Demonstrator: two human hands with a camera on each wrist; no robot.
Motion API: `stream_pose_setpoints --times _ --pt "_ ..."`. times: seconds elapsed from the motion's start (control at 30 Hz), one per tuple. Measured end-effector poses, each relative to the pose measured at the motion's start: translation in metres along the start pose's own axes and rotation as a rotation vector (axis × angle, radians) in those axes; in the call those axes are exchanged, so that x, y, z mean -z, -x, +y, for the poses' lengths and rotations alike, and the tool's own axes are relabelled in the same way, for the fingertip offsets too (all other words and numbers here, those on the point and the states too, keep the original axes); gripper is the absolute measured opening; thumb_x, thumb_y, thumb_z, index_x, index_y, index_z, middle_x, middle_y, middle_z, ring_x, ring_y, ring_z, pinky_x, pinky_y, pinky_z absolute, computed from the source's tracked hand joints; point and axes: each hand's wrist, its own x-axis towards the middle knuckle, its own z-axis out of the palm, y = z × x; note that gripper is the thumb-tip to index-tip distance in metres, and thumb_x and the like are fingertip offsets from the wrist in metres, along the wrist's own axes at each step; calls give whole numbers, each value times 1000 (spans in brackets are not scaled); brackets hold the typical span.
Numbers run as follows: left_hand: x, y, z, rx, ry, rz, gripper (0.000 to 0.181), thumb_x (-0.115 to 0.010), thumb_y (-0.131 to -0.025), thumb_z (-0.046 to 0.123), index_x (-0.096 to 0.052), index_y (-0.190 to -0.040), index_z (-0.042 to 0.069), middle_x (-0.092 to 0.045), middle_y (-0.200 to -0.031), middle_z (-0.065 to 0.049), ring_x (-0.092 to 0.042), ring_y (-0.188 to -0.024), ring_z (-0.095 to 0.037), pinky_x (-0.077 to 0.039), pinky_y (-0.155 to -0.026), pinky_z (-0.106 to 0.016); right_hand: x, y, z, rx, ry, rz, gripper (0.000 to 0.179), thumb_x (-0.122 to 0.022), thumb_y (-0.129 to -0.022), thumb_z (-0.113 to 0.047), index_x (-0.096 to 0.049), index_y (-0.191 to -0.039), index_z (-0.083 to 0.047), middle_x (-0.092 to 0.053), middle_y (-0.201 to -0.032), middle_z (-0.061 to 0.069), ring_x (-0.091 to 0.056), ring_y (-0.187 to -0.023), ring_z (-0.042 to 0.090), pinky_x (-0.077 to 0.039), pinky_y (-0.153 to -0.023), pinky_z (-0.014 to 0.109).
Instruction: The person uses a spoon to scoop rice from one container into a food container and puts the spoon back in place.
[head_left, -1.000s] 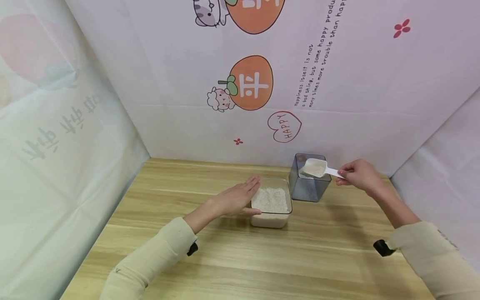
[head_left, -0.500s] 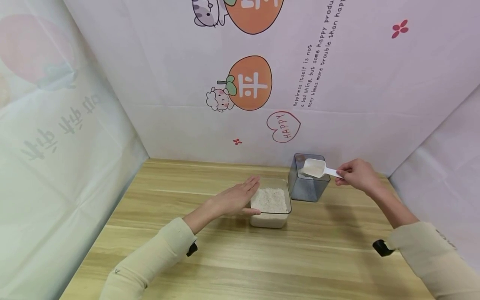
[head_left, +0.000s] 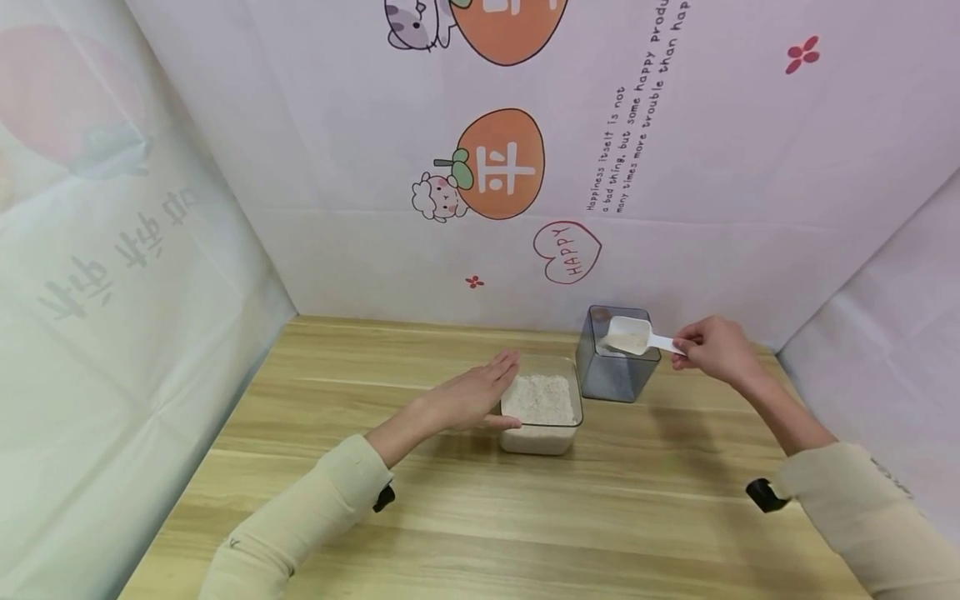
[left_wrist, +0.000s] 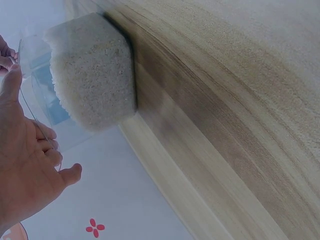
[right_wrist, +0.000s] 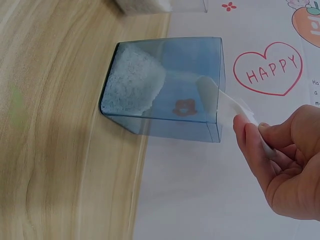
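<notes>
Scoop (head_left: 630, 336) juts from right hand (head_left: 717, 350), apparently into grey container (head_left: 610, 379).

Left sleeve (head_left: 292, 525), lower left of the frame: pale beige; broad cuff (head_left: 362, 468); small dark mark (head_left: 235, 542); black fitting (head_left: 384, 498); right sleeve (head_left: 862, 517), lower right: matching beige; dark marking (head_left: 889, 474), illegible; black block (head_left: 766, 495) beside the cuff.

That scoop (head_left: 664, 343) looks like smooth, opaque plastic. The tinted box (head_left: 611, 382) and the clear tub (head_left: 547, 367) look like glossy, see-through plastic, the grains (head_left: 538, 402) rough and matt. The counter (head_left: 480, 533) looks like smooth wood with a soft sheen. Those sleeves (head_left: 318, 504) are matt cloth; the wall sheet (head_left: 735, 158) is matt and creased, cloth or paper, I can't tell.
</notes>
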Motion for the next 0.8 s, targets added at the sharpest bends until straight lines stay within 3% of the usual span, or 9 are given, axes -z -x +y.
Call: stream_pose_setpoints --times 0.2,0.67,0.8 --pt "1 0 0 0 -3 0 99 -38 -96 71 -6 -160 1 1 -169 -14 -2 -157 -28 -23 -124 -47 1 -2 -1 26 33 18 24 -58 -98 -4 -68 -106 17 -75 -75 12 -68 -61 5 -53 -51 22" --pt "-1 -1 0 6 0 -6 99 -38 -96 70 -7 -160 1 2 -169 -13 -1 -157 -28 -22 -125 -47 -3 0 -4 88 217 112 18 -61 -94 -5 -74 -94 7 -73 -67 2 -61 -57 8 -41 -53 25" --pt "-1 -1 -1 4 -3 -1 98 -40 -97 69 -8 -160 1 1 -169 -15 -1 -157 -28 -22 -125 -46 -5 0 -5 166 306 183 13 -64 -90 -3 -75 -87 3 -72 -67 4 -57 -57 13 -43 -54 30"
